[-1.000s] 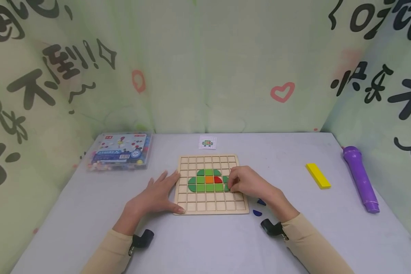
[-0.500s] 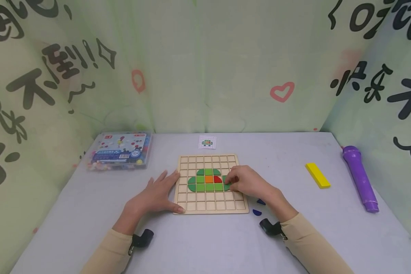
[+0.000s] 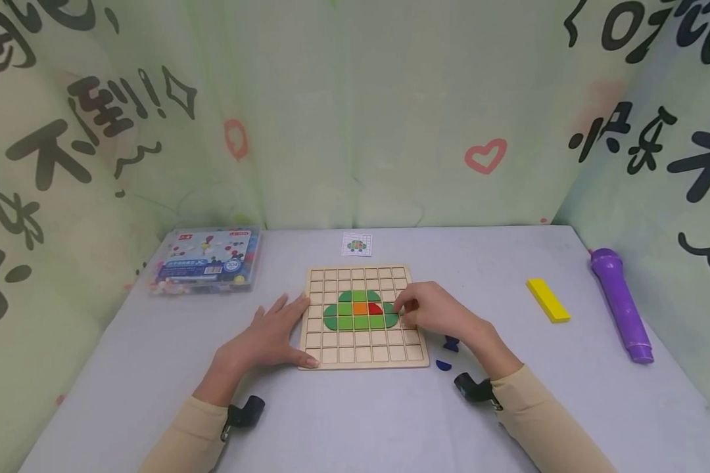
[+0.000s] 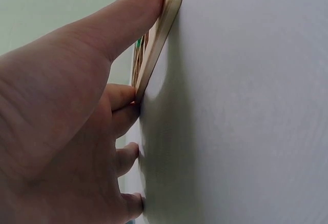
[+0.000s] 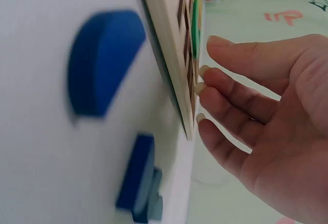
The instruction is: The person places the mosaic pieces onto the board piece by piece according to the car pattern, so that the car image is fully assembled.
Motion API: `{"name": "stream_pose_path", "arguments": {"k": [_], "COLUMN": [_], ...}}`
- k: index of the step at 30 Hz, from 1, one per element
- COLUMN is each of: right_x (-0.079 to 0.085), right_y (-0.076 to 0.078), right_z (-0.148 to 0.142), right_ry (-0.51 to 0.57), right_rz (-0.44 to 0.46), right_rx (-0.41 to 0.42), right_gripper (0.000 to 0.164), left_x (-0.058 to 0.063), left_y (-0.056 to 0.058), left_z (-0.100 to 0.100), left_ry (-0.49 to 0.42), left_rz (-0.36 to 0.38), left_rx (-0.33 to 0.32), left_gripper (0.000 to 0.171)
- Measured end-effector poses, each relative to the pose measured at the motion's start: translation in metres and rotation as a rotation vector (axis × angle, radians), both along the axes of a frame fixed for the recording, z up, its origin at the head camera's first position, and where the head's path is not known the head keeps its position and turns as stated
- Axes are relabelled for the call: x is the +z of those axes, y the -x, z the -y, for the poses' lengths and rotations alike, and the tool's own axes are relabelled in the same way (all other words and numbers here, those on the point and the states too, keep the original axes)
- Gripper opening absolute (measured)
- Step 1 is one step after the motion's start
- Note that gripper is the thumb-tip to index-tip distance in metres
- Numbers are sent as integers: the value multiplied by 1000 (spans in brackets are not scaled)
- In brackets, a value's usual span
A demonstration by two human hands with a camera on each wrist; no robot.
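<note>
A square wooden grid board (image 3: 363,357) lies on the table with flat pieces set in its cells. Green pieces (image 3: 361,322) surround an orange square (image 3: 359,309) and a red rounded piece (image 3: 375,309). Along the board's left edge my left hand (image 3: 270,337) rests with spread fingers, its thumb on the near corner. My right hand (image 3: 436,309) hovers at the right end of the green shape; in the right wrist view its loosely bent fingers (image 5: 230,93) hold nothing. Beside the board's near right corner lie a dark blue half-round piece (image 3: 444,365) and other blue pieces (image 3: 451,343).
A small card (image 3: 357,244) with a coloured grid picture lies behind the board. At the back left is a clear plastic box (image 3: 207,259) of colourful parts. A yellow block (image 3: 548,301) and a purple cylinder (image 3: 622,305) lie on the right.
My right hand has drawn slightly right, off the green pieces at the shape's right end, which now show more fully. My left hand stays at the board's edge.
</note>
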State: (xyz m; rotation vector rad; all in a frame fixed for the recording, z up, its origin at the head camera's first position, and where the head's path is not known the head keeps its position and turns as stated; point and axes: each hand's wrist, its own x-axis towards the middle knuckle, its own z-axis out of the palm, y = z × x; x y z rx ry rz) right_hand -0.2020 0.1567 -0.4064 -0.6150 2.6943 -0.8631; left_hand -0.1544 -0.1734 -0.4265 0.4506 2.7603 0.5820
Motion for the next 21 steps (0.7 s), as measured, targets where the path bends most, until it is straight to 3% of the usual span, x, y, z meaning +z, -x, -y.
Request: {"name": "stream_pose_path", "arguments": {"k": [11,21], "right_x": [8,5], "right_y": [-8,-14], "right_z": [-52,-79], "right_ry": [-99,-102], "right_rz": [23,64], "right_rx": [-76,-27], "right_gripper": [14,19], "left_x": [1,2], "left_y": [0,-1], "left_z": [-1,0], "left_ry": [-4,-10], "left_rz": [-4,-4], "left_rx": [-1,-8], "left_gripper": [124,123]}}
